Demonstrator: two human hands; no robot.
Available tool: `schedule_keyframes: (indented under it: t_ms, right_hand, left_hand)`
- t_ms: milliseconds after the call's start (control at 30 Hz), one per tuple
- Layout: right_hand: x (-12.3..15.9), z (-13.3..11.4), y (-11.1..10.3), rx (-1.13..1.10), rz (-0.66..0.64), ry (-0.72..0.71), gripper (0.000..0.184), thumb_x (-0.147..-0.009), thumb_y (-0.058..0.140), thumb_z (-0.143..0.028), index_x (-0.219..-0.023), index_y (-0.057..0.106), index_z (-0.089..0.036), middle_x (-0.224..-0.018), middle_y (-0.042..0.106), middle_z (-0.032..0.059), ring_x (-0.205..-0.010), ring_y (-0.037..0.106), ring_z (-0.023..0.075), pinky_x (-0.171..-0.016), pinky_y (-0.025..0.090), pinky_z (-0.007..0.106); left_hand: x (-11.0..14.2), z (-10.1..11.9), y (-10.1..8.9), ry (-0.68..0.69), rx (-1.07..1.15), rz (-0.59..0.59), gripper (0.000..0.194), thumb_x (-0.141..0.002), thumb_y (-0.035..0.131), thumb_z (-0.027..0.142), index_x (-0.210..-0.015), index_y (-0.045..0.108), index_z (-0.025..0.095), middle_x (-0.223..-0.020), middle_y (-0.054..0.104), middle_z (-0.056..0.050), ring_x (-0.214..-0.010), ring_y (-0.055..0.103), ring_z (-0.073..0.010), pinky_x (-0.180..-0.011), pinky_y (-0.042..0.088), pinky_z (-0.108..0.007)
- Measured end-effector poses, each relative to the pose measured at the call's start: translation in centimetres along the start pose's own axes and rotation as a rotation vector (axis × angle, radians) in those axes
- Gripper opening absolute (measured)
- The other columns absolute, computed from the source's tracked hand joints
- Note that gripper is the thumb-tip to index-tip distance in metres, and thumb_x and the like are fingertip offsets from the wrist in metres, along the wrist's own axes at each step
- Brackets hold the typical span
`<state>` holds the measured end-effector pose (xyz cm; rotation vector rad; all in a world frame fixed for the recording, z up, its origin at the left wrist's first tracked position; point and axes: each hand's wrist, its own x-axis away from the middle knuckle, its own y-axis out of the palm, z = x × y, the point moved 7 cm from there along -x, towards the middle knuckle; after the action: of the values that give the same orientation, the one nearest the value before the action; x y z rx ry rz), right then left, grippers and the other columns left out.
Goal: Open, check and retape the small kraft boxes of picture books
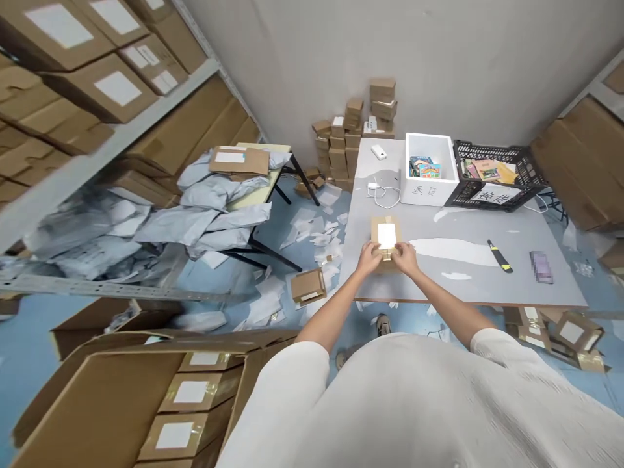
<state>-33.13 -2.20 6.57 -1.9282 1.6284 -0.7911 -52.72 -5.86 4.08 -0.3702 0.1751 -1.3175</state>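
Observation:
A small cardboard box (392, 226) with a white label (387, 235) on top and tape along its middle lies near the left end of the grey table (468, 224). My left hand (369, 258) grips its near left side, fingers curled over the top by the label. On the opposite side, my right hand (405, 258) holds the near right part of the box in the same way. The thumbs almost meet at the label's lower edge. To the right lies a black and yellow utility knife (500, 256), apart from both hands.
A white foam bin (429, 192) and a black crate (487, 198) with booklets stand at the table's back. A phone (541, 266) lies right. Scraps and a box (308, 286) litter the floor. A large carton (117, 396) holds labelled boxes at lower left, below shelving (160, 110).

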Motion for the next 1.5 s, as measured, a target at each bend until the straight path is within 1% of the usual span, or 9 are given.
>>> schedule_keyframes:
  t_ms: [133, 233, 333, 467, 600, 733, 933, 1233, 1500]
  right_hand:
    - [0.4, 1.5, -0.1, 0.039, -0.052, 0.069, 0.045, -0.083, 0.062, -0.026, -0.127, 0.073, -0.02, -0.142, 0.062, 0.0162, -0.131, 0.057, 0.0345, -0.118, 0.045, 0.051]
    - [0.1, -0.8, -0.1, 0.088, -0.004, 0.004, 0.048, -0.087, 0.061, -0.027, -0.133, 0.072, -0.023, -0.16, 0.05, 0.0171, -0.146, 0.046, 0.0402, -0.12, 0.041, 0.06]
    - [-0.3, -5.3, 1.9, 0.087, -0.056, -0.142, 0.045, -0.091, 0.059, -0.028, -0.134, 0.072, -0.025, -0.163, 0.048, 0.0152, -0.15, 0.042, 0.0399, -0.122, 0.039, 0.06]
    - [0.7, -11.4, 7.0, 0.049, -0.206, -0.314, 0.041, -0.092, 0.058, -0.028, -0.13, 0.074, -0.026, -0.152, 0.059, 0.0127, -0.143, 0.051, 0.0362, -0.121, 0.042, 0.057]
    - [4.0, -16.5, 13.4, -0.005, -0.344, -0.471, 0.037, -0.09, 0.058, -0.026, -0.122, 0.076, -0.024, -0.143, 0.066, 0.0127, -0.137, 0.056, 0.0333, -0.121, 0.043, 0.054]
    - [9.3, -21.4, 20.0, -0.051, -0.508, -0.641, 0.034, -0.086, 0.059, -0.021, -0.115, 0.076, -0.023, -0.131, 0.071, 0.0108, -0.131, 0.061, 0.03, -0.12, 0.045, 0.052]
    - [19.4, -27.5, 28.3, -0.086, -0.704, -0.812, 0.033, -0.083, 0.061, -0.019, -0.112, 0.076, -0.023, -0.128, 0.073, 0.0104, -0.128, 0.064, 0.0289, -0.121, 0.046, 0.049]
    - [33.6, -31.5, 37.3, -0.105, -0.896, -0.842, 0.031, -0.086, 0.06, -0.019, -0.112, 0.076, -0.024, -0.124, 0.073, 0.0082, -0.119, 0.068, 0.0264, -0.116, 0.052, 0.047]
    - [39.4, -33.0, 44.2, 0.02, -1.056, -0.864, 0.034, -0.086, 0.062, -0.019, -0.115, 0.078, -0.023, -0.118, 0.074, 0.0082, -0.111, 0.07, 0.0256, -0.11, 0.055, 0.045]
  left_hand:
    - [0.4, -0.5, 1.1, 0.003, -0.027, -0.034, 0.041, -0.078, 0.068, 0.009, -0.116, 0.074, 0.021, -0.14, 0.065, -0.014, -0.146, 0.057, -0.0311, -0.126, 0.045, -0.046]
    - [0.6, -0.5, -0.3, 0.016, -0.048, 0.007, 0.04, -0.081, 0.066, 0.009, -0.118, 0.073, 0.022, -0.142, 0.065, -0.014, -0.144, 0.058, -0.0295, -0.126, 0.045, -0.046]
    - [1.3, -0.8, -3.6, 0.001, -0.051, 0.077, 0.039, -0.085, 0.066, 0.011, -0.122, 0.072, 0.023, -0.144, 0.064, -0.013, -0.139, 0.061, -0.0284, -0.121, 0.049, -0.045]
    - [4.3, -2.3, -10.4, -0.038, -0.045, 0.226, 0.038, -0.086, 0.067, 0.011, -0.12, 0.073, 0.025, -0.138, 0.066, -0.009, -0.135, 0.062, -0.0263, -0.119, 0.05, -0.045]
    - [9.9, -4.7, -18.1, -0.091, -0.057, 0.423, 0.034, -0.084, 0.066, 0.011, -0.115, 0.074, 0.025, -0.132, 0.068, -0.009, -0.134, 0.062, -0.0259, -0.122, 0.048, -0.045]
    - [17.2, -7.9, -25.1, -0.184, -0.06, 0.613, 0.031, -0.083, 0.069, 0.012, -0.111, 0.074, 0.024, -0.128, 0.069, -0.009, -0.131, 0.064, -0.0268, -0.122, 0.048, -0.047]
    - [29.0, -12.9, -32.6, -0.291, -0.049, 0.771, 0.03, -0.082, 0.069, 0.013, -0.109, 0.075, 0.024, -0.124, 0.07, -0.009, -0.128, 0.065, -0.0273, -0.122, 0.049, -0.048]
    - [44.4, -19.8, -39.0, -0.422, 0.0, 0.891, 0.032, -0.082, 0.062, 0.006, -0.107, 0.075, 0.021, -0.122, 0.072, -0.011, -0.121, 0.068, -0.0258, -0.118, 0.051, -0.045]
    - [51.8, -26.0, -41.2, -0.603, 0.142, 1.005, 0.028, -0.082, 0.068, 0.017, -0.108, 0.075, 0.023, -0.12, 0.075, -0.01, -0.118, 0.071, -0.029, -0.114, 0.054, -0.05]
